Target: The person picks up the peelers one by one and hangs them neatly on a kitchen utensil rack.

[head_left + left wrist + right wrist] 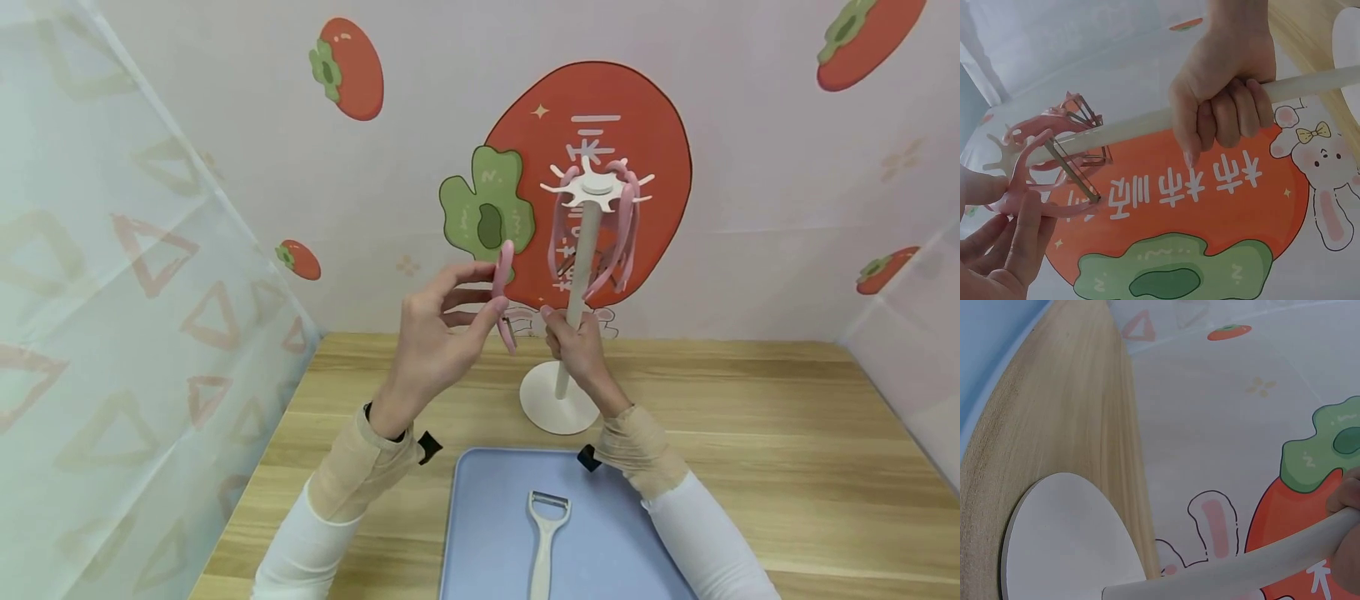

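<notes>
Between thumb and fingers my left hand (438, 333) pinches a pink Y-shaped peeler (506, 260), left of a white stand. In the left wrist view that peeler's metal blade (1072, 170) shows across its forked end. Lower down, my right hand (579, 346) grips the pole (588, 242) of the stand, fingers wrapped round it. Atop the pole is a white ring of hooks (597, 188), from which several pink peelers (627, 221) hang. The round base (543, 408) rests on the wooden table. Only part of the right hand (1346, 494) appears in the right wrist view.
A blue tray (622, 533) lies at the front of the table (757, 417), holding a pale Y-shaped peeler (543, 554). Behind the stand is a backdrop (750, 275) printed with red fruit. A patterned sheet (150, 333) hangs at the left.
</notes>
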Demonstrator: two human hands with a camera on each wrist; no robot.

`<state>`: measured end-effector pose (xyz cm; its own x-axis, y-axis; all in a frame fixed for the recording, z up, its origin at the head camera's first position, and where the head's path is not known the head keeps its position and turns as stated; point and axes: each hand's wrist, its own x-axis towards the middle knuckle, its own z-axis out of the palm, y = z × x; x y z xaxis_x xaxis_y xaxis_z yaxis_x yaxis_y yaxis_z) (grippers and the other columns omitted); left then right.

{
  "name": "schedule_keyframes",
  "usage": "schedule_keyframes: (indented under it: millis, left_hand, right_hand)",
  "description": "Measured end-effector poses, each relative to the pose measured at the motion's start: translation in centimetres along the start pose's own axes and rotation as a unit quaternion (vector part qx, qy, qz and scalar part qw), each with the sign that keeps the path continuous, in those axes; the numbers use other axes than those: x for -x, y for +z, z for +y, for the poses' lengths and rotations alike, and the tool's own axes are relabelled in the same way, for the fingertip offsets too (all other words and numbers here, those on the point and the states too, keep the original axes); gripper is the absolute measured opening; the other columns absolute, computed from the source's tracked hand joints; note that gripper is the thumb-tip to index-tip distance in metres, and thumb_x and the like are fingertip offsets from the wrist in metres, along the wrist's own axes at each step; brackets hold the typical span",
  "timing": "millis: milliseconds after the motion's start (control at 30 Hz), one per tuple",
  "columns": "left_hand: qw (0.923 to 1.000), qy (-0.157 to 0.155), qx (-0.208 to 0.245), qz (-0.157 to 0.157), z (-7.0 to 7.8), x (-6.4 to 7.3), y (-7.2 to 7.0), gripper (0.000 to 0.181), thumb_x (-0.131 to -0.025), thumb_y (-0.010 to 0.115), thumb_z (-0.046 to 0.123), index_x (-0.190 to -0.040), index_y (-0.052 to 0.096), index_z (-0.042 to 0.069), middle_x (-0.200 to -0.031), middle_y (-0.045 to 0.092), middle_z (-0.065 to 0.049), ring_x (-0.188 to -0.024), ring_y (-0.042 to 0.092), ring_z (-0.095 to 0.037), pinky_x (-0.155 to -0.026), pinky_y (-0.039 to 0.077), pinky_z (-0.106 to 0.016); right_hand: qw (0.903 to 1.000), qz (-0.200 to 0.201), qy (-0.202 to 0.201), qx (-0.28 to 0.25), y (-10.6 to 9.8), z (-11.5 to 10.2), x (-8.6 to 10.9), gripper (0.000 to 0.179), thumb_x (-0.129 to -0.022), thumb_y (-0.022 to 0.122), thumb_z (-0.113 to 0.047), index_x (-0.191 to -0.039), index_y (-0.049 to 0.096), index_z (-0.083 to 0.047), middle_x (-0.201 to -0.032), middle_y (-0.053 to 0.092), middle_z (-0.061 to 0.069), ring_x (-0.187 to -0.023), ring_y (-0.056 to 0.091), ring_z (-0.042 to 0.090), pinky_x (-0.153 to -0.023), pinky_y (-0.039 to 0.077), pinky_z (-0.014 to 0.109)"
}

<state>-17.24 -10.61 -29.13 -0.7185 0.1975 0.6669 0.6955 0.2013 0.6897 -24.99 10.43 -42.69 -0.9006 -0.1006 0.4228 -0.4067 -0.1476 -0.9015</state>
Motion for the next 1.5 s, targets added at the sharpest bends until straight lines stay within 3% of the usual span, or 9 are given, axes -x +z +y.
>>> schedule_keyframes:
  millis: [333,500,833,1500]
  left_hand:
    - [0.9994,0.007,0.026,0.024,-0.2,-1.1,0.1,0.037,-0.094,0.079,0.002,-0.13,0.068,0.001,-0.125,0.074,-0.012,-0.102,0.079,-0.025,-0.071,0.065,-0.034]
    - [0.9993,0.017,0.018,0.028,-0.1,-1.8,0.2,0.037,-0.094,0.079,0.002,-0.13,0.068,0.0,-0.124,0.074,-0.013,-0.101,0.079,-0.025,-0.071,0.065,-0.034]
    - [0.998,0.056,0.012,0.027,0.1,-3.1,0.4,0.036,-0.095,0.078,0.001,-0.128,0.067,-0.003,-0.122,0.074,-0.015,-0.099,0.079,-0.024,-0.088,0.064,-0.034]
    - [0.9974,0.069,0.012,0.014,-0.1,-5.0,0.8,0.035,-0.095,0.077,0.003,-0.128,0.067,-0.003,-0.122,0.073,-0.015,-0.099,0.079,-0.026,-0.09,0.063,-0.035]
  right_hand:
    - [1.0,0.001,0.003,-0.004,0.0,0.0,0.0,0.057,-0.111,0.056,-0.017,-0.063,0.042,0.009,-0.048,0.038,-0.007,-0.04,0.034,0.008,-0.04,0.025,0.023]
    - [1.0,0.005,0.004,-0.004,0.1,0.0,0.0,0.057,-0.11,0.056,-0.017,-0.062,0.041,0.01,-0.048,0.038,-0.008,-0.04,0.034,0.007,-0.041,0.025,0.022]
    - [1.0,-0.001,0.0,-0.005,0.1,-0.1,0.0,0.058,-0.11,0.056,-0.017,-0.061,0.041,0.01,-0.049,0.037,-0.007,-0.041,0.034,0.007,-0.041,0.027,0.022]
    - [1.0,-0.001,-0.004,-0.001,0.0,0.0,0.0,0.056,-0.11,0.056,-0.019,-0.062,0.043,0.007,-0.049,0.038,-0.007,-0.041,0.034,0.007,-0.04,0.027,0.022]
